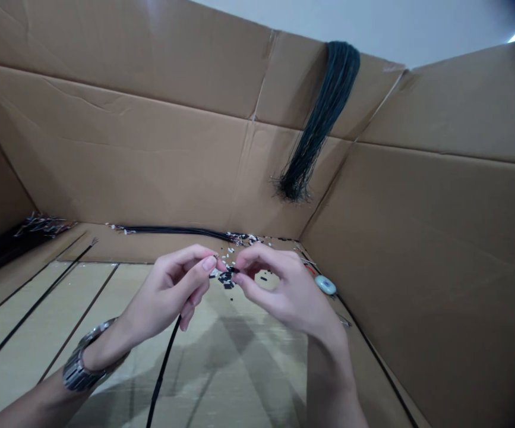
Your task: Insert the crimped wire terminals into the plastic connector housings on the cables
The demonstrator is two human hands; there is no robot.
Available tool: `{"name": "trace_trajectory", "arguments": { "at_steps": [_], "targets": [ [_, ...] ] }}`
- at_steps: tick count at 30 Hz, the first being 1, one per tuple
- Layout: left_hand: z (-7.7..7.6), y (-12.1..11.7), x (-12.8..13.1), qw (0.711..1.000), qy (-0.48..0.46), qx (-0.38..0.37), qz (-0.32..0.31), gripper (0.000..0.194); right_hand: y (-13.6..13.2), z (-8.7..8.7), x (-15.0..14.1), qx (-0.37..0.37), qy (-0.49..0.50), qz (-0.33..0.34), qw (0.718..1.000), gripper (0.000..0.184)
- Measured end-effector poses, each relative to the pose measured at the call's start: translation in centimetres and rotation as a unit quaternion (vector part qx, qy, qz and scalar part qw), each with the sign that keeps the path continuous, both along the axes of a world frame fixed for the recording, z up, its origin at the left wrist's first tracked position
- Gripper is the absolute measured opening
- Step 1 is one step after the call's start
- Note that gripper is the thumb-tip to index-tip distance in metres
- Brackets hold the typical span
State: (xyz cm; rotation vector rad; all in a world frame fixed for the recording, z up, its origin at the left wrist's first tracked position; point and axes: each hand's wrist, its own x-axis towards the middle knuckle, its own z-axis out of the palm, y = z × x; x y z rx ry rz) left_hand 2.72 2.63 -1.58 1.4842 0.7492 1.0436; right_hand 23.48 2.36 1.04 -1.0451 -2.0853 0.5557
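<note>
My left hand (179,285) is closed in a pinch on the end of a black cable (167,359), which runs down from behind the fingers to the bottom of the view. Thin wire ends seem to show at the fingertips. Just to the right, my right hand (281,285) pinches a small black piece (234,270), which looks like a short bit of tubing. The two sets of fingertips are close together. Beneath them lies a scatter of small black and white pieces (227,279), partly hidden by the hands.
Cardboard walls (150,160) enclose the work surface (248,368). A dark bundle of thin strands (322,125) hangs over the back wall. Black cables (177,230) lie along the back, with another bundle (3,249) at left. A pale blue oval object (325,285) sits at right.
</note>
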Motion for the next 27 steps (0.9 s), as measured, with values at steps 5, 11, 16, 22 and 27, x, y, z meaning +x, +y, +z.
{"name": "trace_trajectory", "arguments": {
  "at_steps": [5, 11, 16, 22, 27],
  "targets": [
    [0.0, -0.7, 0.0, 0.997, 0.052, 0.054, 0.0, 0.031, -2.3, 0.4, -1.0, 0.087, 0.022, -0.034, 0.995, 0.013],
    [-0.2, -0.9, -0.2, 0.996, 0.062, 0.071, 0.005, 0.03, -2.6, 0.4, -1.1, 0.051, -0.02, -0.01, 0.998, 0.016],
    [-0.1, -0.9, -0.3, 0.995, 0.062, 0.075, 0.005, 0.033, -3.2, 0.5, -1.2, 0.055, -0.048, -0.021, 0.997, 0.02],
    [-0.2, -1.2, -0.4, 0.994, 0.064, 0.085, -0.01, 0.034, -3.5, 0.4, -1.5, 0.039, -0.105, 0.011, 0.994, 0.023],
    [0.1, -1.4, -0.2, 0.994, 0.069, 0.081, -0.022, 0.034, -3.6, 0.3, -1.5, 0.028, -0.121, 0.015, 0.992, 0.024]
  ]
}}
